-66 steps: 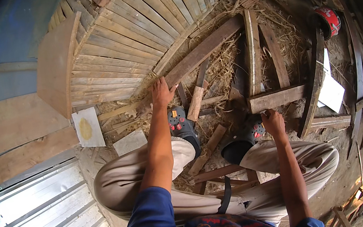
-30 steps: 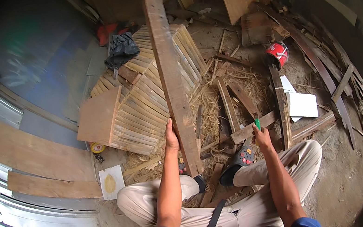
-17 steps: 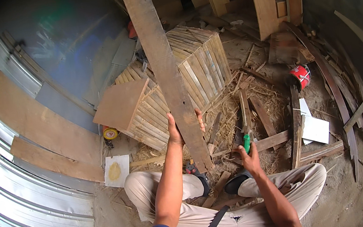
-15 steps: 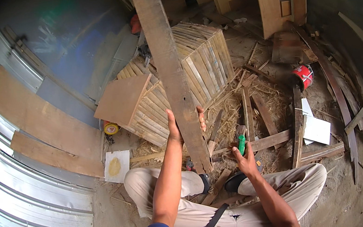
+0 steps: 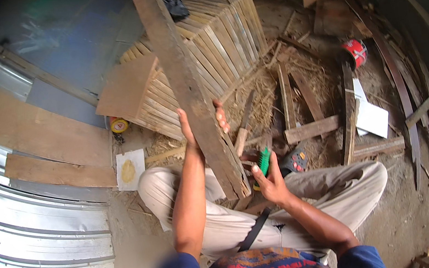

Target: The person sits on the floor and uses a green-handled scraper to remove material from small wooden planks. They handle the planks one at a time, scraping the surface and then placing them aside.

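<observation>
A long, rough brown plank (image 5: 185,83) slants up and away in front of me. My left hand (image 5: 191,135) is wrapped around it from beneath, the thumb on the left edge and the fingertips on the right edge. In my closed right hand (image 5: 273,185) is a tool with a ribbed green handle (image 5: 265,161); a greyish end points away from me, but its kind is unclear. The right hand is just right of the plank's worn lower end, which hangs above my crossed legs. Whether the tool touches the wood cannot be made out.
Beyond the plank stands a stack of wooden slats (image 5: 217,39) with a brown board (image 5: 127,86) on its near left. Wood scraps and straw-like shavings (image 5: 261,91) litter the ground. A red can (image 5: 355,53) lies to the right, corrugated metal sheeting (image 5: 47,242) to the left.
The plank's far end has swung left, so it leans more. My right hand with the green-handled tool has come left, closer to the plank's lower end. My left hand keeps its grip.
</observation>
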